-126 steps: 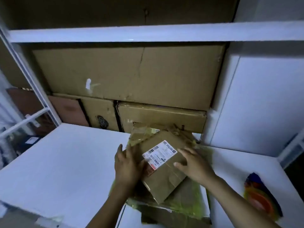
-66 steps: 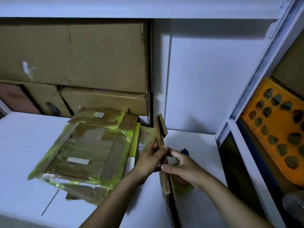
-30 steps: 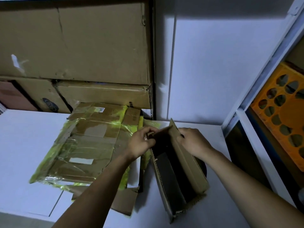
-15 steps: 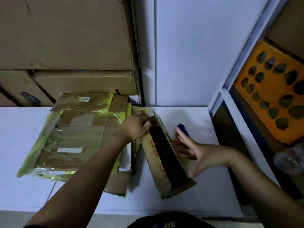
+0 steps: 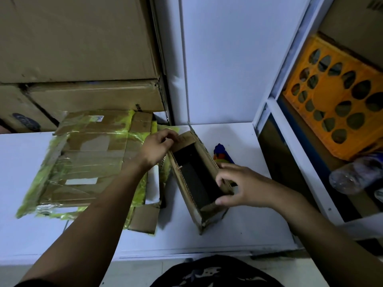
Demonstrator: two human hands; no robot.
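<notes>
A small brown cardboard box (image 5: 187,195) stands open on the white shelf (image 5: 238,230), its dark inside showing. My left hand (image 5: 157,147) pinches the flap at the box's far end. My right hand (image 5: 240,185) grips the box's right wall near the front corner, thumb low at the near end and fingers over the rim. Left of the box lies a stack of flattened cardboard (image 5: 87,160) wrapped in yellow-green tape.
Large cardboard boxes (image 5: 78,38) are stacked at the back left. A colourful blue and orange object (image 5: 222,155) lies right behind the small box. To the right, a white shelf post (image 5: 290,69), an orange perforated crate (image 5: 339,98) and a plastic bottle (image 5: 356,175).
The box went from a folded flat piece held upright to an opened box standing on the shelf. My right hand moved from beside it onto its right wall.
</notes>
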